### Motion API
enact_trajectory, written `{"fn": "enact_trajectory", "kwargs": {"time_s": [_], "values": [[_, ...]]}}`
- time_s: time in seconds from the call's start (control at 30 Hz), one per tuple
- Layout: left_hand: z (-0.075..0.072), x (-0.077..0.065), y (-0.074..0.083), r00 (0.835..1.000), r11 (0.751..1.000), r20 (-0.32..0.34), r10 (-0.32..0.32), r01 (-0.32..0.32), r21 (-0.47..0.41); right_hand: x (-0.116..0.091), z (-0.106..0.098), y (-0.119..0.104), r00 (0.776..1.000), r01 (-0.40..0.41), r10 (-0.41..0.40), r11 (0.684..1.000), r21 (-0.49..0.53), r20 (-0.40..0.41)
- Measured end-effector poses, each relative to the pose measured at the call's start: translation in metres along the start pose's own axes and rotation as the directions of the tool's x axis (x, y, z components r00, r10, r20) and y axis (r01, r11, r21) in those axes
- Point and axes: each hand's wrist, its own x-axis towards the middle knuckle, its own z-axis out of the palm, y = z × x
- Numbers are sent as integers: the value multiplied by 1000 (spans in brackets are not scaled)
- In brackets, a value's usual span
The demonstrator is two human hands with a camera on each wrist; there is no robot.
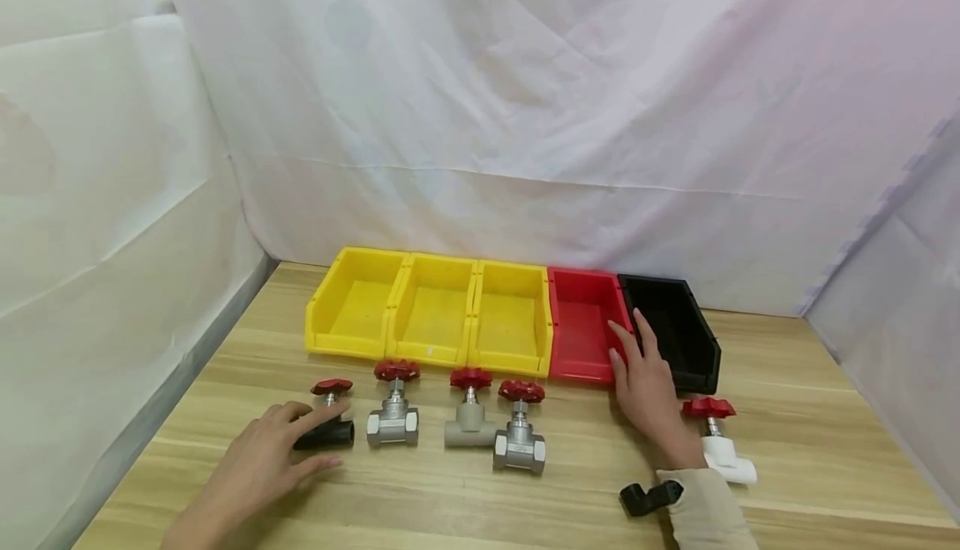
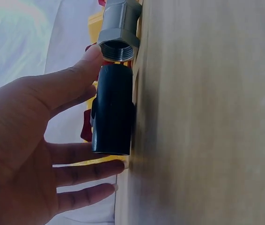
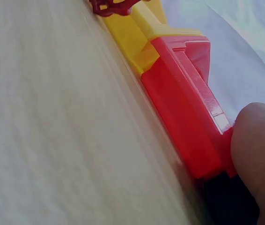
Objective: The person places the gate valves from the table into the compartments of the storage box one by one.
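Observation:
My left hand (image 1: 258, 467) is beside a black valve (image 1: 341, 433) with a red handwheel at the left of the table. In the left wrist view its thumb and fingers spread around the black pipe body (image 2: 114, 110) without curling onto it. My right hand (image 1: 647, 383) reaches over the border between the red bin (image 1: 581, 371) and the black bin (image 1: 693, 382), fingers extended and holding nothing. In the right wrist view part of that hand (image 3: 259, 150) overlaps the end of the red bin (image 3: 179, 117).
Three yellow bins (image 1: 427, 356) continue the row leftward. Before them stand two metal valves (image 1: 392, 425) and a beige valve (image 1: 470, 429), all with red handwheels. A white valve (image 1: 722, 452) stands right of my right forearm. A black strap piece (image 1: 651, 498) is at the sleeve.

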Motion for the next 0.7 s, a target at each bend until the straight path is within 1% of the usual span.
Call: {"fn": "enact_trajectory", "kwargs": {"time_s": [0.1, 0.2, 0.4, 0.5, 0.57, 0.7], "values": [[0, 3, -1, 1000, 999, 11, 17, -17, -28, -2, 4, 2, 1000, -2, 2, 1000, -6, -28], [-1, 7, 0, 999, 999, 38, 22, -20, -41, -3, 5, 3, 999, -11, 11, 1000, 0, -53], [-2, 16, 3, 992, 999, 130, 4, 2, -46, -3, 8, 3, 997, -42, 44, 998, 38, -68], [-2, 19, 4, 987, 999, 161, -3, 9, -35, -2, 8, 3, 996, -56, 59, 997, 44, -64], [-2, 20, 5, 986, 1000, 168, -7, 12, -26, -2, 9, 2, 996, -59, 61, 997, 44, -66], [-1, 23, 7, 987, 1000, 160, -6, 9, -22, -2, 7, 1, 995, -64, 66, 997, 38, -77]]}}
